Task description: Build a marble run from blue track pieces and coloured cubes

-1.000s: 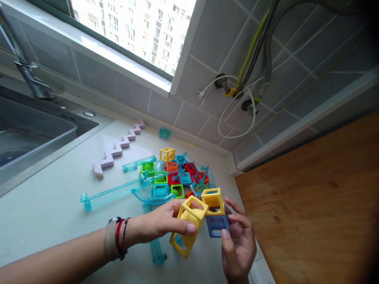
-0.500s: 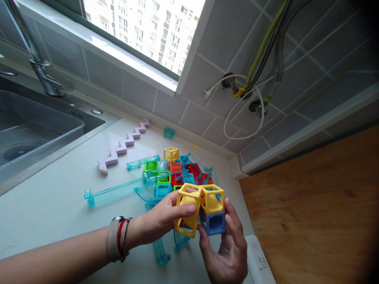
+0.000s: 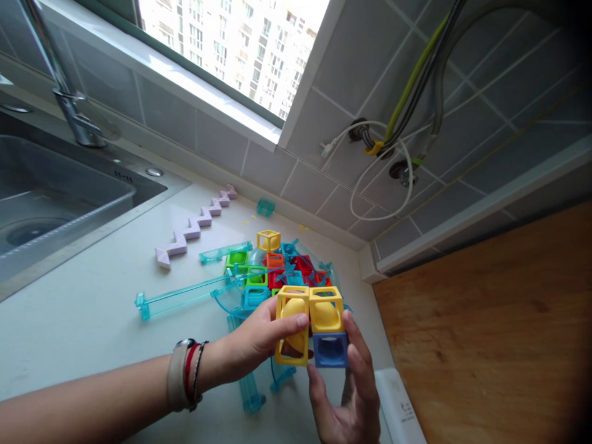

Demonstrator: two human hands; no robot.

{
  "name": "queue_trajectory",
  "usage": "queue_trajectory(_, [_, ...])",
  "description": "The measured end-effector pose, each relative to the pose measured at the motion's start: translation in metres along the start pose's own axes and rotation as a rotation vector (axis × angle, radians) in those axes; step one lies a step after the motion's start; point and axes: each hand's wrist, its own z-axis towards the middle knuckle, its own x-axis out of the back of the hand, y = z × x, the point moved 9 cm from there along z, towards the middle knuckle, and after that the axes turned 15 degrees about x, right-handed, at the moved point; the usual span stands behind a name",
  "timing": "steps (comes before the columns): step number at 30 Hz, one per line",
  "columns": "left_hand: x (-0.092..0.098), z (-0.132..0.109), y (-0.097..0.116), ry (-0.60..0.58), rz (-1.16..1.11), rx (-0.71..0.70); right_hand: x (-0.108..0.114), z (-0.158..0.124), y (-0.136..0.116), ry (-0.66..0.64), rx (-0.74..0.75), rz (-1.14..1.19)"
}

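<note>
The left hand (image 3: 259, 330) grips a tall yellow open-framed plastic block (image 3: 292, 306) from its left side, thumb laid across the front; that wrap probably keeps the piece upright. The right hand (image 3: 349, 394) is curled loosely about a yellow open-framed plastic cube (image 3: 325, 316) and the blue open-framed plastic cube (image 3: 330, 351) directly beneath it. Its fingers lie along their right side, while the thumb tip sits by the blue cube's lower left edge; whether the thumb touches cannot be told. Holding from outer sides likely leaves the facing sides free to meet: the tall block and upper cube stand side by side, tops about level, seemingly touching.

These pieces are held above the white surface (image 3: 83, 320), in front of a heap of coloured cubes, among them a green plastic cube (image 3: 256, 275). A long translucent teal plastic rail (image 3: 185, 296) reaches out leftward from the heap, perhaps simply because it is too long to sit within it. Farther back, a lilac zigzag plastic chain (image 3: 187, 233) lies apart, between the heap and the grey metal sink (image 3: 65, 179).
</note>
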Motion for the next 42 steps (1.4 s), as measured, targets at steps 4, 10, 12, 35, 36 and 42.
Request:
queue_trajectory(4, [-0.004, 0.000, -0.002, -0.039, -0.022, 0.028, 0.003, -0.007, 0.003, 0.111, -0.111, 0.115])
queue_trajectory(10, [-0.007, -0.003, 0.000, -0.075, -0.049, -0.005, 0.000, -0.041, 0.038, 0.262, -0.500, 0.251])
queue_trajectory(12, [-0.004, -0.003, 0.000, -0.056, -0.026, 0.001, -0.004, -0.050, 0.044, 0.230, -0.553, 0.296])
queue_trajectory(35, [-0.009, -0.003, -0.010, -0.132, -0.053, 0.157, 0.021, -0.104, 0.100, -0.371, -0.505, -0.107])
queue_trajectory(36, [-0.010, -0.003, -0.010, -0.138, -0.042, 0.147, 0.015, -0.103, 0.096, -0.398, -0.476, -0.086])
queue_trajectory(42, [-0.006, -0.001, -0.012, -0.070, 0.016, 0.133, 0.025, -0.067, 0.068, -0.336, -0.376, -0.071])
